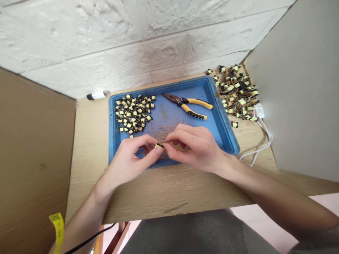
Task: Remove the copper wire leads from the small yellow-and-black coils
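Note:
Over the front of a blue tray (163, 162), both hands meet at a small yellow-taped transformer (159, 145) with a black end. My left hand (132, 155) pinches it between thumb and forefinger. Right beside its black end, the thumb and forefinger of my right hand (194, 146) are pressed together; whatever lies between them is too small to make out. Cut copper-coloured wire bits (161, 134) lie scattered beneath the hands in the tray. Pliers with yellow and black handles (185, 104) rest behind my right hand.
Several similar transformers (134, 113) fill the tray's left part. Another heap with long wire leads (238, 91) lies on the table (148, 194) outside the tray, by a white plug and cable (261, 113). A white-and-black cylinder (97, 95) lies near the brick-patterned wall.

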`<state>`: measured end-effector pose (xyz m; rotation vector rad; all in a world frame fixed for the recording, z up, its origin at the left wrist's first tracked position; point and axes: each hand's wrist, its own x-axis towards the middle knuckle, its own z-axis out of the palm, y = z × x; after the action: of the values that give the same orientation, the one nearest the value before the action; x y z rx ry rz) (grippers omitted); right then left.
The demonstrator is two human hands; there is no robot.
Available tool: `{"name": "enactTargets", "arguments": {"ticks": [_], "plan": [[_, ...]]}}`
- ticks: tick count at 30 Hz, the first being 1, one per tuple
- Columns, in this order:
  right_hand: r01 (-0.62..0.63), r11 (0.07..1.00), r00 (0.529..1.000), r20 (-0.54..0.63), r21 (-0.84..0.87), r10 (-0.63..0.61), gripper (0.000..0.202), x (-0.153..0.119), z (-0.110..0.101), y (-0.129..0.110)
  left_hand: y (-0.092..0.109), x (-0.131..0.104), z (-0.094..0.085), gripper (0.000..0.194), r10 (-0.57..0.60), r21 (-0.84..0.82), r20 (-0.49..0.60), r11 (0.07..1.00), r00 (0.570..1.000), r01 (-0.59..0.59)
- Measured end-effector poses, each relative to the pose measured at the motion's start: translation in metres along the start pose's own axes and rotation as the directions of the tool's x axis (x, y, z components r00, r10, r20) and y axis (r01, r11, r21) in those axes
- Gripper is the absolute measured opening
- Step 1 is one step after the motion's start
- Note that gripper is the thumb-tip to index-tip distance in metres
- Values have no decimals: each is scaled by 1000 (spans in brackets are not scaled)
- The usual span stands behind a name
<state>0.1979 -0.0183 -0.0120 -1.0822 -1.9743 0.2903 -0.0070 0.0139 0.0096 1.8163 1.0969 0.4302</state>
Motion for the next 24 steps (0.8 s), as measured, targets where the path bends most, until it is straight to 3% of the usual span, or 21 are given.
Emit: {"name": "enactTargets", "arguments": {"ticks": [17, 24], "plan": [[-22, 996, 999, 43, 83, 18, 11, 0, 0, 1, 0, 0, -1, 22, 19, 28, 46, 999, 999, -20], [4, 993, 999, 46, 119, -9, 9, -2, 2, 5, 1, 0, -1, 23, 80, 57, 58, 995, 995, -83]]}}
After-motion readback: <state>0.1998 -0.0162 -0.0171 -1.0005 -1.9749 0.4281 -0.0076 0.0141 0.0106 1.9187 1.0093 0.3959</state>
